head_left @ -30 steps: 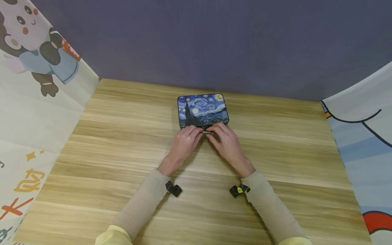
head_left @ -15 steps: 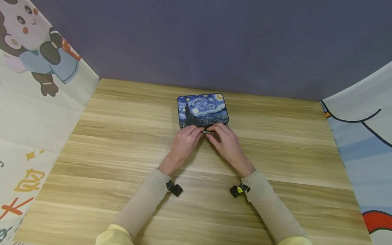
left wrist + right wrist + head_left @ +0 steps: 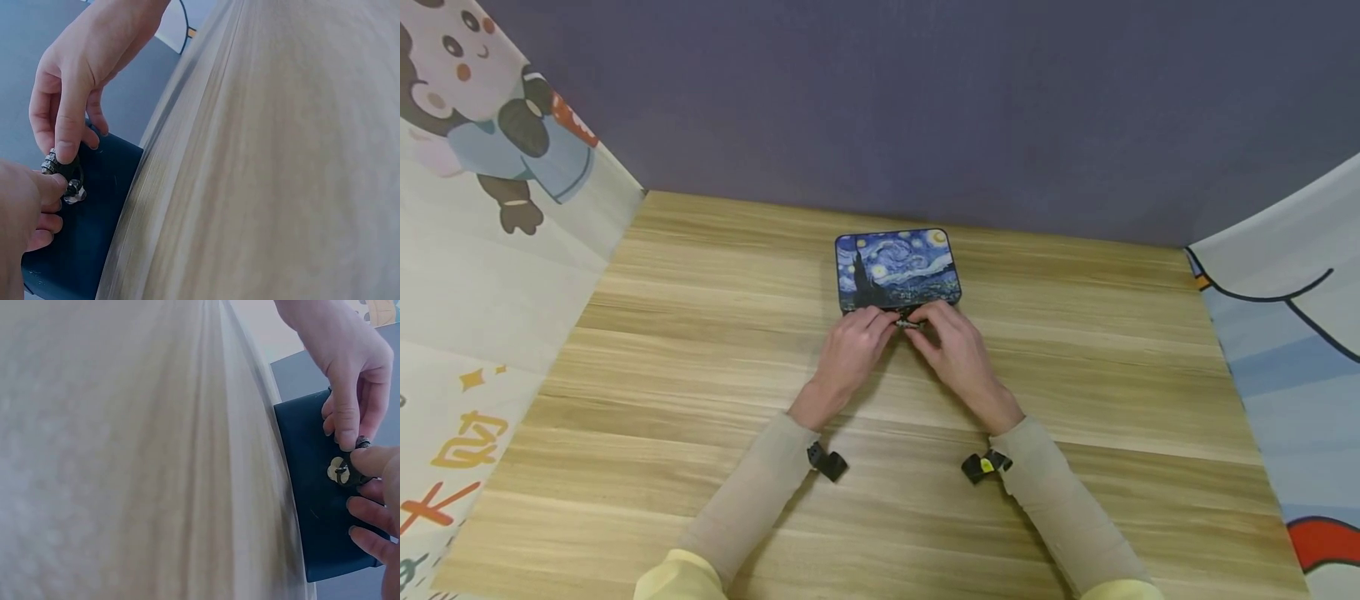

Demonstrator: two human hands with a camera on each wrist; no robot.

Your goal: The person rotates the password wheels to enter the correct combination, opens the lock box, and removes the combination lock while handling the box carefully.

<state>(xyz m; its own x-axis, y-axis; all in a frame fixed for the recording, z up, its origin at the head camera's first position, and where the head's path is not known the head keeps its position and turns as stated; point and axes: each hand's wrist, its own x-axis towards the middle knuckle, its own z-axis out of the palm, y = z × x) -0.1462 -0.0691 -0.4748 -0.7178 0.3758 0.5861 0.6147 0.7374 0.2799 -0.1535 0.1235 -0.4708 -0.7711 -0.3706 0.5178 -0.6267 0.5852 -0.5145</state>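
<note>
A box (image 3: 898, 267) with a swirling starry-night picture on its lid stands closed on the table, its dark front side facing me. A small combination padlock (image 3: 50, 162) with ridged number dials hangs at the metal clasp (image 3: 337, 470) on that front. My left hand (image 3: 850, 346) pinches one end of the padlock between thumb and fingers. From the other side, the thumb and fingers of my right hand (image 3: 953, 346) pinch the other end. Fingers cover most of the lock body, and the digits are too small to read.
The wooden table (image 3: 700, 400) stretches out around the box on all sides. Behind it rises a dark blue-grey wall (image 3: 910, 108). Printed cloth panels (image 3: 467, 275) border the left and right sides.
Both hands stay at the padlock with almost no visible movement. The box keeps its place.
</note>
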